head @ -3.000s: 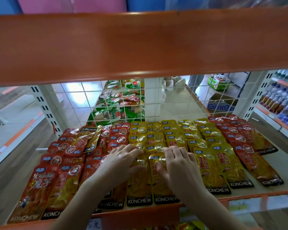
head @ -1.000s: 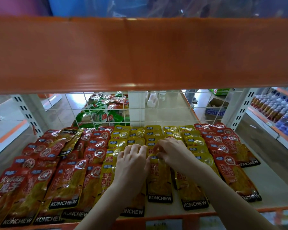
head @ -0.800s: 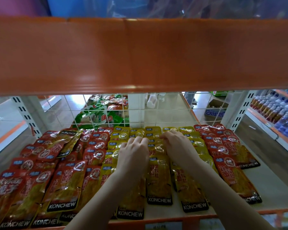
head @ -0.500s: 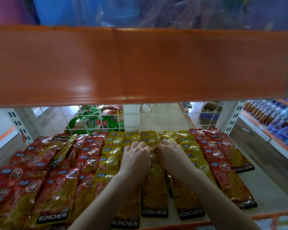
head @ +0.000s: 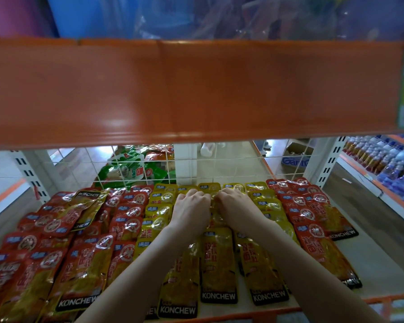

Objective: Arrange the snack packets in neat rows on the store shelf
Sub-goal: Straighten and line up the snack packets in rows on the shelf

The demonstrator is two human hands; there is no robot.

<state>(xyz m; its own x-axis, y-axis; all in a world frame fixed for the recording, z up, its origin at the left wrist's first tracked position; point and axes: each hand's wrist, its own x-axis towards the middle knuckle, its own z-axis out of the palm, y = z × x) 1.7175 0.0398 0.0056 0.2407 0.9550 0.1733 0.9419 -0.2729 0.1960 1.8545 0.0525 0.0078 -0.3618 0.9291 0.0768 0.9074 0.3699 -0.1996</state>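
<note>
Glossy yellow packets (head: 218, 264) are lying lengthwise, running front-to-back toward the wire grille (head: 231, 164). Left hand (head: 191, 209) and right hand (head: 237, 207) are curling their fingers; whether they are gripping is unclear.

You can read "KONCHEW" in white on the black bottom band of the yellow snack packets (head: 218, 264) at the shelf front, and on the red snack packets (head: 79, 276) beside them (one red packet (head: 88, 201) at the back left shows it upside down). The cardboard box (head: 295, 159) behind the wire grid reads "Gart"; the rest is hidden.
</note>
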